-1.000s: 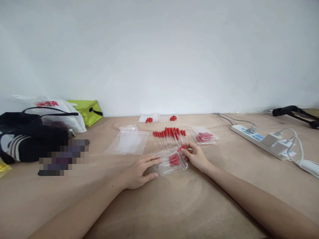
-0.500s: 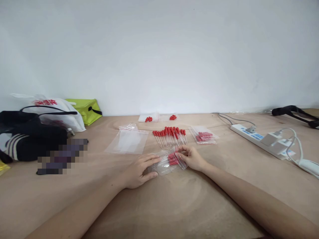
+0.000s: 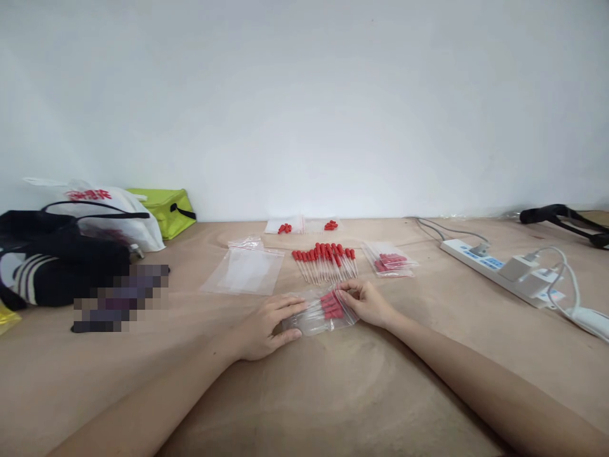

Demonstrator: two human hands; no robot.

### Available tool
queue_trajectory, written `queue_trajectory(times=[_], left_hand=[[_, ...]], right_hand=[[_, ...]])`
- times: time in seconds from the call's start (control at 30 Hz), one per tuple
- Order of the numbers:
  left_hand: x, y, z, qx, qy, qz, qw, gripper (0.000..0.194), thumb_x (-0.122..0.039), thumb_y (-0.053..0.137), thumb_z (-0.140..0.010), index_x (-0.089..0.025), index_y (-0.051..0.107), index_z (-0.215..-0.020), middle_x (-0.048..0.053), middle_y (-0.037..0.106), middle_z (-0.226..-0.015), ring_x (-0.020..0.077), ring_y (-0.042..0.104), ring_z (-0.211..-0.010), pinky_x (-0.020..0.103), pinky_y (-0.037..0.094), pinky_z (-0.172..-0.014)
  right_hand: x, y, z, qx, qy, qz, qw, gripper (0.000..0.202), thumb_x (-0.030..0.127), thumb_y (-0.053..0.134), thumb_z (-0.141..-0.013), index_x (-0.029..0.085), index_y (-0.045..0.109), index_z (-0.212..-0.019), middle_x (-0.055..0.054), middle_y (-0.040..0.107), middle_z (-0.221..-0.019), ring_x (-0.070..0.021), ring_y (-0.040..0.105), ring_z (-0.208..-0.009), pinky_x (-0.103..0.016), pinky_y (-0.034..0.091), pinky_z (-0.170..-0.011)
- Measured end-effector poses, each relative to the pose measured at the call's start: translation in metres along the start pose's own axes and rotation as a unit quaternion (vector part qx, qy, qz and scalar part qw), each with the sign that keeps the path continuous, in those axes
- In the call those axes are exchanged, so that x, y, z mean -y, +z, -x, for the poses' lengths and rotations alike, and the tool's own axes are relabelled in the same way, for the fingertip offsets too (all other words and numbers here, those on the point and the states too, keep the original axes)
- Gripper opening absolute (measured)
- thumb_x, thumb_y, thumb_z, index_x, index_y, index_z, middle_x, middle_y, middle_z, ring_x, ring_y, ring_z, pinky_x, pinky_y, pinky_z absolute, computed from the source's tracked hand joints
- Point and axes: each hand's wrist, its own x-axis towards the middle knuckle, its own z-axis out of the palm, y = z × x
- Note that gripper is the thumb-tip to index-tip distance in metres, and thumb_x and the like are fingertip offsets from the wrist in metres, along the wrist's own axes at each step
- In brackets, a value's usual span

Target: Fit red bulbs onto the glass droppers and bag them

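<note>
Clear bag noted at lower centre of frame, lying flat. Its left end is steadied by the left hand — fingers laid loosely across it, thumb apart, nothing pinched. Its upper right edge appears pinched between thumb and fingers of the right hand. Best handled with the bag held flat, the pinch light, the edge clear of contents. Surface glossy, wrinkled; red-tipped sticks visible inside, tips rightward — whether sealed cannot be told.
</note>
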Motion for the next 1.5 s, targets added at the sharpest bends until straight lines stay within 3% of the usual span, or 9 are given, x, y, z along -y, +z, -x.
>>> queue_trajectory(times=[0.2, 0.4, 0.7, 0.9, 1.17, 1.27, 1.37, 1.5], left_hand=[[0.001, 0.001, 0.001, 0.006, -0.002, -0.001, 1.000, 0.043, -0.039, 0.044, -0.084, -0.027, 0.041, -0.125, 0.005, 0.042, -0.130, 0.0223, 0.038, -0.119, 0.040, 0.031, -0.099], [0.000, 0.000, 0.002, 0.005, -0.013, 0.001, 1.000, 0.042, -0.040, 0.047, -0.082, -0.024, 0.043, -0.121, 0.006, 0.043, -0.129, 0.0223, 0.037, -0.119, 0.040, 0.030, -0.099], [-0.003, -0.002, 0.004, -0.013, -0.018, 0.042, 0.999, 0.019, -0.036, 0.048, -0.081, -0.021, 0.045, -0.092, 0.007, 0.047, -0.124, 0.0207, 0.041, -0.114, 0.036, 0.035, -0.093], [-0.005, -0.003, 0.004, -0.011, -0.010, 0.035, 0.999, 0.022, -0.036, 0.048, -0.081, -0.020, 0.045, -0.096, 0.008, 0.046, -0.124, 0.0208, 0.041, -0.114, 0.037, 0.035, -0.094], [-0.004, -0.002, 0.001, -0.004, -0.001, 0.002, 1.000, 0.041, -0.038, 0.047, -0.081, -0.022, 0.041, -0.119, 0.006, 0.047, -0.123, 0.0218, 0.039, -0.116, 0.038, 0.032, -0.097], [-0.005, -0.003, 0.001, -0.006, -0.003, -0.007, 1.000, 0.043, -0.039, 0.047, -0.082, -0.021, 0.040, -0.120, 0.006, 0.047, -0.124, 0.0220, 0.040, -0.116, 0.038, 0.033, -0.097], [-0.006, -0.003, 0.001, -0.002, -0.003, -0.015, 1.000, 0.043, -0.039, 0.046, -0.082, -0.021, 0.040, -0.120, 0.007, 0.047, -0.124, 0.0223, 0.039, -0.116, 0.038, 0.033, -0.096], [-0.004, -0.002, 0.002, -0.002, -0.004, -0.013, 1.000, 0.043, -0.039, 0.047, -0.082, -0.021, 0.041, -0.120, 0.006, 0.047, -0.125, 0.0222, 0.039, -0.117, 0.038, 0.033, -0.097]], right_hand=[[0.005, -0.005, 0.001, 0.113, -0.015, -0.034, 0.993, 0.026, 0.035, 0.047, -0.075, 0.018, 0.066, -0.081, -0.002, 0.066, -0.074, -0.0171, 0.060, -0.073, -0.034, 0.047, -0.075], [-0.001, -0.007, 0.000, 0.032, -0.016, 0.030, 0.999, 0.015, 0.024, 0.047, -0.073, 0.016, 0.059, -0.069, -0.001, 0.061, -0.067, -0.0143, 0.056, -0.064, -0.025, 0.045, -0.060], [-0.002, -0.006, 0.000, 0.047, 0.007, 0.008, 0.999, 0.015, 0.029, 0.051, -0.072, 0.016, 0.057, -0.070, 0.000, 0.060, -0.066, -0.0131, 0.055, -0.061, -0.024, 0.043, -0.057], [-0.001, -0.009, -0.001, 0.031, 0.021, -0.011, 0.999, 0.026, 0.040, 0.048, -0.075, 0.016, 0.051, -0.066, 0.003, 0.049, -0.055, -0.0085, 0.045, -0.050, -0.021, 0.035, -0.047], [-0.006, -0.006, 0.000, -0.024, 0.015, -0.004, 1.000, 0.024, 0.040, 0.051, -0.073, 0.016, 0.051, -0.077, -0.001, 0.055, -0.069, -0.0119, 0.052, -0.059, -0.024, 0.040, -0.054], [-0.001, -0.012, -0.003, -0.074, -0.017, 0.067, 0.995, 0.021, 0.037, 0.048, -0.075, 0.017, 0.052, -0.082, -0.002, 0.057, -0.073, -0.0124, 0.053, -0.061, -0.025, 0.041, -0.056], [0.002, -0.026, -0.015, -0.142, -0.034, 0.228, 0.963, 0.015, 0.027, 0.046, -0.075, 0.017, 0.056, -0.079, -0.003, 0.059, -0.074, -0.0133, 0.054, -0.063, -0.025, 0.040, -0.060], [-0.002, -0.043, -0.043, -0.196, 0.057, 0.359, 0.911, 0.022, 0.019, 0.048, -0.071, 0.014, 0.058, -0.089, -0.009, 0.063, -0.088, -0.0180, 0.057, -0.081, -0.025, 0.041, -0.067]])
